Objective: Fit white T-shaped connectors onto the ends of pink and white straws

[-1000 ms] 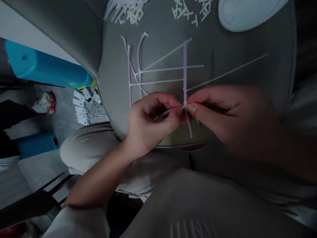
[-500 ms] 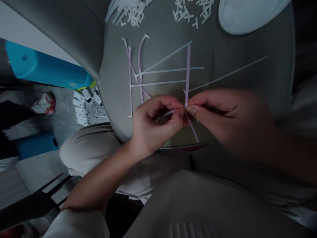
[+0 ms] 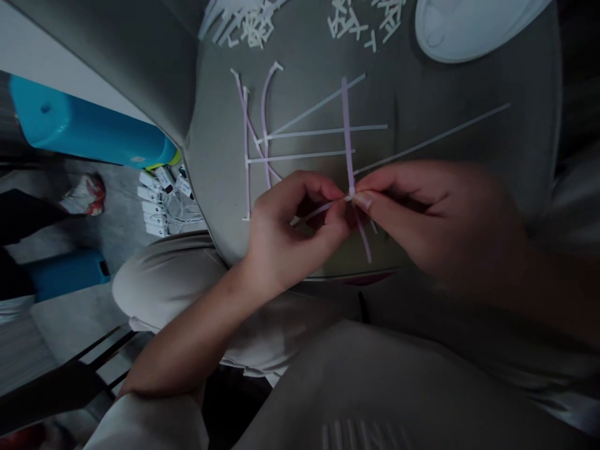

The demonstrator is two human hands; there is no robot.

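Note:
My left hand (image 3: pixel 295 228) is closed in a pinch on a thin pale plastic tube (image 3: pixel 319 209). Thumb and forefinger of my right hand (image 3: pixel 435 219) pinch a small white connector (image 3: pixel 350 194) where pale pink tubes meet. From that joint one pink tube (image 3: pixel 347 125) rises away from me, and another pink tube (image 3: pixel 363 240) hangs down between the hands. Part of the joint is hidden by my fingertips. Farther left on the grey seat-like surface (image 3: pixel 309 69) lie joined pieces of pink tube (image 3: pixel 247 187) and whitish tubes (image 3: pixel 323 131) with connectors on their ends.
Loose white connectors (image 3: pixel 347 22) lie in piles at the back, beside a bundle of whitish tubes (image 3: pixel 220 22). A white dish-like object (image 3: pixel 450 37) sits back right. Left, on the floor, are a blue case (image 3: pixel 84 125), white boxes with cables (image 3: pixel 154 209) and a person's shoe (image 3: pixel 87 195).
The upright pink tube has tilted to the left at its far end, and the hanging tube has swung slightly left. More of the white connector shows between my fingertips.

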